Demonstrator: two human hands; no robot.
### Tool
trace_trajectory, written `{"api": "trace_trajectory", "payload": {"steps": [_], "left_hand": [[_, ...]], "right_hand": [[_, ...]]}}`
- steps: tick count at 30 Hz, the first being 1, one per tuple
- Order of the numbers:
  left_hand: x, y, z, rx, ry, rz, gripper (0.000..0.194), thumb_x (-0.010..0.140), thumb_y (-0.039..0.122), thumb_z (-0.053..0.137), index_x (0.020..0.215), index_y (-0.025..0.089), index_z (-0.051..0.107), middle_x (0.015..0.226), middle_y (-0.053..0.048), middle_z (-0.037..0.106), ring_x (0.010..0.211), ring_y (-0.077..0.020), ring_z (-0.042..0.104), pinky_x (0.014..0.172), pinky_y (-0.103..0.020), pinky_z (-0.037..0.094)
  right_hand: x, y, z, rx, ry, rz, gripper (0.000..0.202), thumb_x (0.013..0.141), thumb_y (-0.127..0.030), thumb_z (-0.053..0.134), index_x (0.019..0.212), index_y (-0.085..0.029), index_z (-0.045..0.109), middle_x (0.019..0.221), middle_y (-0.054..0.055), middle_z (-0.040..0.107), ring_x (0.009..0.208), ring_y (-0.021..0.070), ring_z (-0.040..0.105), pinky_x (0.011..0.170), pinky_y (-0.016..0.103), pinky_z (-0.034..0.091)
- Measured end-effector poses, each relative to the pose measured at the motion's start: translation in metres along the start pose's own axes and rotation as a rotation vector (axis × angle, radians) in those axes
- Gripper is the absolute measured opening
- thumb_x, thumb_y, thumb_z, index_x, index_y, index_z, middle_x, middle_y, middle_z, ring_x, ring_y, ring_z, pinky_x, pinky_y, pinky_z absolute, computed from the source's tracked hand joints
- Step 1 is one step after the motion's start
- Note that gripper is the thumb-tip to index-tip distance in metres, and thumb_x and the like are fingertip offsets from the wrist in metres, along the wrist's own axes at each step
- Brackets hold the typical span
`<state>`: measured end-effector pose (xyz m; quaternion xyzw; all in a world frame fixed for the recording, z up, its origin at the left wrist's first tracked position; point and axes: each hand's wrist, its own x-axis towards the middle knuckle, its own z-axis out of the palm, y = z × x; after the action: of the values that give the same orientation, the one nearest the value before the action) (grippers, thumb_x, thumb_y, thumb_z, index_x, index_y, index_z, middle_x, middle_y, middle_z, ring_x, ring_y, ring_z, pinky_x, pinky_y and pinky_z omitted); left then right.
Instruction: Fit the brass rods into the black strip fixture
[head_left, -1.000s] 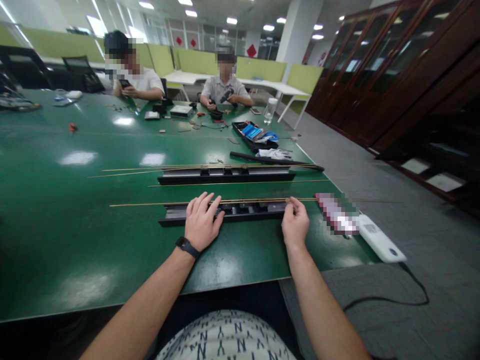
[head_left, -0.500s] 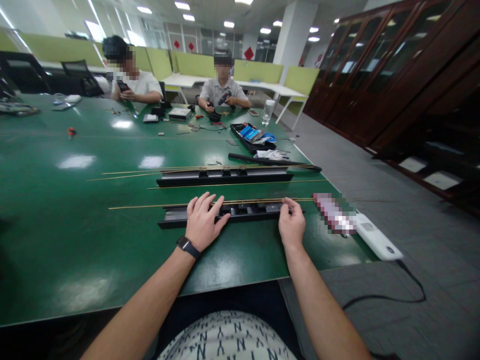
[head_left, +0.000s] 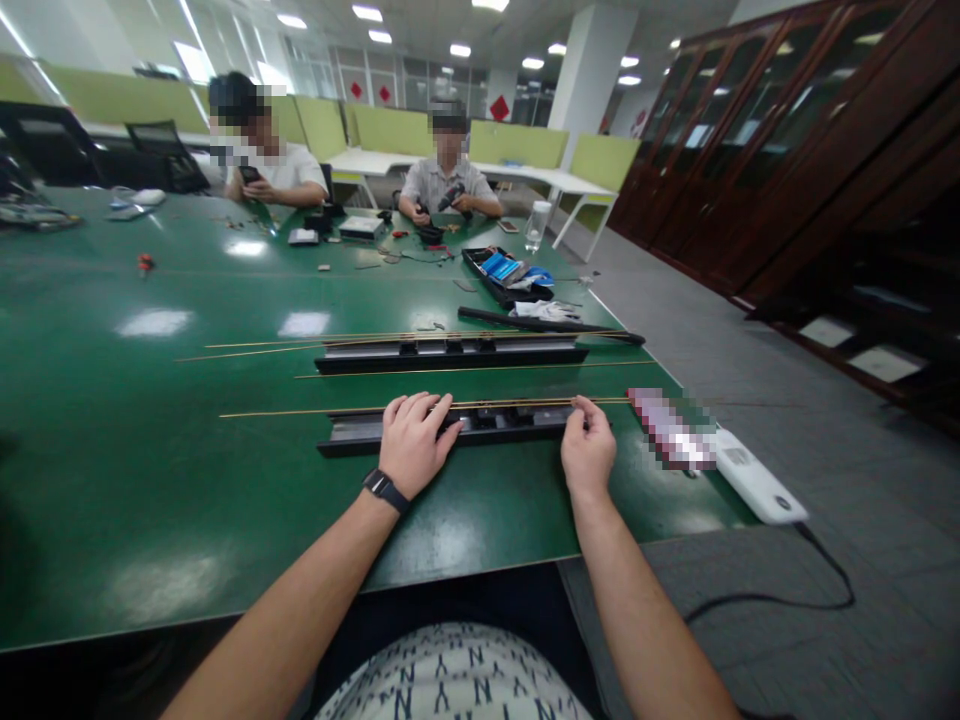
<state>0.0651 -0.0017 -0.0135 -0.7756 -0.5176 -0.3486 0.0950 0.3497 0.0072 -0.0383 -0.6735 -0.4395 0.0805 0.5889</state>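
Observation:
A long black channel-shaped housing (head_left: 349, 445) lies crosswise on the green table in front of me, with dark blocks inside it. Thin gold-coloured rods (head_left: 274, 413) run along its far edge and stick out past both ends. My left hand (head_left: 415, 445) lies palm down over the housing's middle, thumb apart and fingers extended across the rods. At the right end, my right hand (head_left: 589, 450) has thumb and forefinger pinched on a rod. Just beyond, a similar black housing (head_left: 450, 362) carries more rods, and a single rod (head_left: 375, 374) lies between the two housings.
To the right are a blurred-out pink-edged item (head_left: 671, 430) and a white device (head_left: 761, 478) with a black cable. Farther back lie a black bar (head_left: 551, 326), white gloves (head_left: 544, 311) and a black tray (head_left: 487, 278). Two people sit across the table.
My left hand has shifted slightly right along the housing, its fingers closer together. My right hand has also slid a little to the right, still pinching.

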Motion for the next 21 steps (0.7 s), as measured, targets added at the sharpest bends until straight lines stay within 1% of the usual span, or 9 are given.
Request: {"api": "trace_trajectory", "payload": {"steps": [4,8,14,17,21], "left_hand": [[-0.0008,-0.0021,0.0005,0.002,0.015,0.013,0.039,0.101,0.044,0.063,0.132,0.022,0.07,0.124,-0.013,0.075,0.124,-0.031,0.066,0.111,-0.051,0.042],[-0.0014,-0.0034,0.0016,0.002,0.021,0.016,0.04,0.102,0.044,0.062,0.133,0.022,0.069,0.122,-0.012,0.075,0.123,-0.0303,0.066,0.111,-0.05,0.041],[-0.0026,-0.0042,0.004,-0.017,0.046,0.026,0.042,0.102,0.044,0.061,0.136,0.021,0.066,0.124,-0.011,0.076,0.124,-0.0296,0.066,0.113,-0.049,0.039],[-0.0032,-0.0053,0.0053,-0.023,0.06,0.03,0.043,0.102,0.044,0.062,0.137,0.02,0.065,0.126,-0.011,0.076,0.126,-0.0299,0.066,0.114,-0.049,0.039],[-0.0041,-0.0063,0.0063,-0.028,0.056,0.028,0.04,0.101,0.044,0.062,0.135,0.022,0.066,0.129,-0.01,0.075,0.127,-0.0303,0.065,0.115,-0.05,0.039]], "right_hand": [[0.0019,0.004,0.0009,0.007,0.013,0.012,0.045,0.095,-0.042,0.054,0.125,-0.014,0.073,0.12,0.015,0.078,0.113,0.0273,0.072,0.107,0.044,0.052],[0.0013,0.0035,0.0021,0.056,-0.008,0.012,0.046,0.095,-0.042,0.055,0.127,-0.013,0.07,0.123,0.016,0.077,0.113,0.0259,0.073,0.104,0.041,0.054],[-0.0005,-0.0037,-0.0007,0.009,-0.032,-0.009,0.042,0.095,-0.043,0.055,0.12,-0.016,0.074,0.117,0.013,0.079,0.11,0.026,0.073,0.103,0.041,0.053],[0.0018,-0.0024,-0.0021,-0.026,0.001,-0.002,0.042,0.095,-0.042,0.053,0.12,-0.016,0.075,0.116,0.013,0.079,0.111,0.0269,0.072,0.105,0.042,0.052],[0.0052,0.0038,-0.0011,-0.019,0.05,0.02,0.042,0.095,-0.041,0.052,0.119,-0.016,0.074,0.117,0.014,0.078,0.111,0.0269,0.072,0.106,0.043,0.051]]}}
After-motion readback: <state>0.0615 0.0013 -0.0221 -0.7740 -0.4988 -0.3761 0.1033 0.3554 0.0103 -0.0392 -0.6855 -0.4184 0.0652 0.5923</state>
